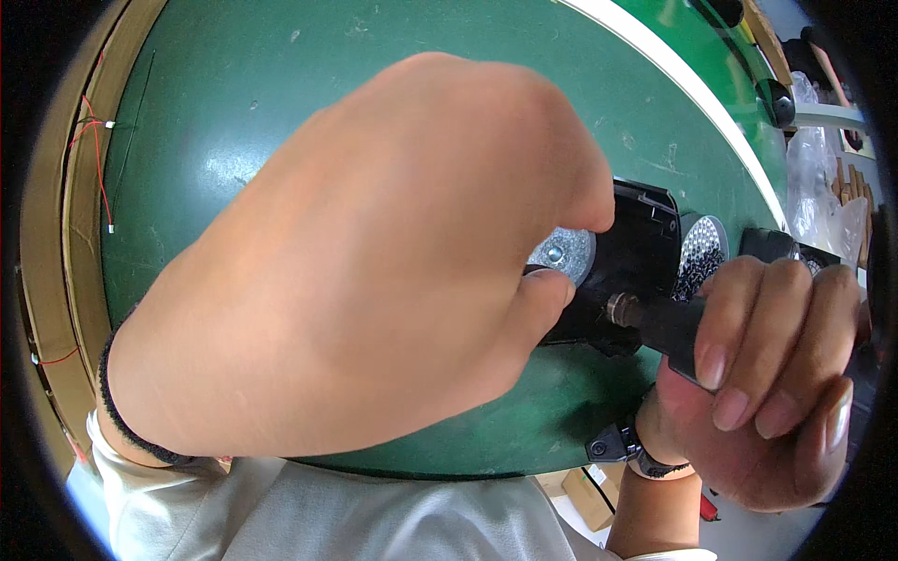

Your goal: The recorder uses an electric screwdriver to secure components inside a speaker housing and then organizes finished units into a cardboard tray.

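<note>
My left hand (440, 234) covers the middle of the view, its back toward me and its fingers curled down. The thumb and a bent forefinger are over a black plastic housing (641, 234) with a round silver metal disc (569, 252) in it. The other fingertips, and what they may grip, are hidden. At the right my right hand (767, 374) is closed around a black power screwdriver (669, 327). Its metal collar (621, 309) points left, over the housing's near right part; I cannot make out the tip.
A round silver dish (703, 245) with many small dark screws stands right of the housing, beside a black object (769, 245). The green tabletop (281, 103) has a wooden edge (79, 234) at left, with red wires (98, 168) there. Clear plastic bags (818, 187) hang at far right.
</note>
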Demonstrator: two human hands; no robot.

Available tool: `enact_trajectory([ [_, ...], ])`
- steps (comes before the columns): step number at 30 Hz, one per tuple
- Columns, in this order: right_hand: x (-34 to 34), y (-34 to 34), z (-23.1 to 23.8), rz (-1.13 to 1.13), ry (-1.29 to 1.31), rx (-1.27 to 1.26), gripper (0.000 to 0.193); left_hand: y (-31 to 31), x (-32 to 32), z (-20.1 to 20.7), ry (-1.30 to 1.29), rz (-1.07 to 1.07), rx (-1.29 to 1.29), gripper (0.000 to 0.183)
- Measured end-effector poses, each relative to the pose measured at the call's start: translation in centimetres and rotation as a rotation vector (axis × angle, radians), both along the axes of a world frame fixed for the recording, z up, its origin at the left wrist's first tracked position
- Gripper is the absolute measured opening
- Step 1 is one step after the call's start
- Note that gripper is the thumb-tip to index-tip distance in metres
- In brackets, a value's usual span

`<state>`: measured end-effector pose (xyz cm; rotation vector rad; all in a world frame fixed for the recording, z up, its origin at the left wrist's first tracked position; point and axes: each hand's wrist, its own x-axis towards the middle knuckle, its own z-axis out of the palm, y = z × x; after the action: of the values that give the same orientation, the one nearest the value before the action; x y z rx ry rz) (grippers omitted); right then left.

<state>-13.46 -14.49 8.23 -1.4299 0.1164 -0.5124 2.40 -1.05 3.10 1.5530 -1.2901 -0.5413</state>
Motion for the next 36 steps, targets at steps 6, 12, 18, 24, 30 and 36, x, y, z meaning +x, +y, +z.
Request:
enact_trajectory([
  [6,-0.6,0.6,-0.8,-0.011,-0.117,-0.087,0.02,0.2,-0.1,0.2,-0.101,0.025,0.031,0.029],
  [12,0.2,0.7,-0.9,-0.069,-0.163,-0.204,0.023,-0.9,-0.6,-1.1,0.093,0.11,-0.158,0.027],
  [18,0.8,0.9,0.6,0.003,-0.007,-0.172,0.021,0.3,0.0,0.8,-0.016,0.052,0.102,0.027],
  [24,1.4,1.1,-2.0,-0.135,-0.125,-0.1,0.031,0.0,-0.4,0.9,-0.121,0.002,0.188,0.03],
  [30,-1.2,-1.5,2.6,-0.027,-0.346,-0.073,0.033,0.2,-1.2,2.2,-0.118,-0.018,0.267,0.032],
  [36,-3.2,-2.9,4.9,-0.174,-0.422,0.063,0.022,1.0,-1.4,2.6,-0.115,-0.03,0.268,0.04],
])
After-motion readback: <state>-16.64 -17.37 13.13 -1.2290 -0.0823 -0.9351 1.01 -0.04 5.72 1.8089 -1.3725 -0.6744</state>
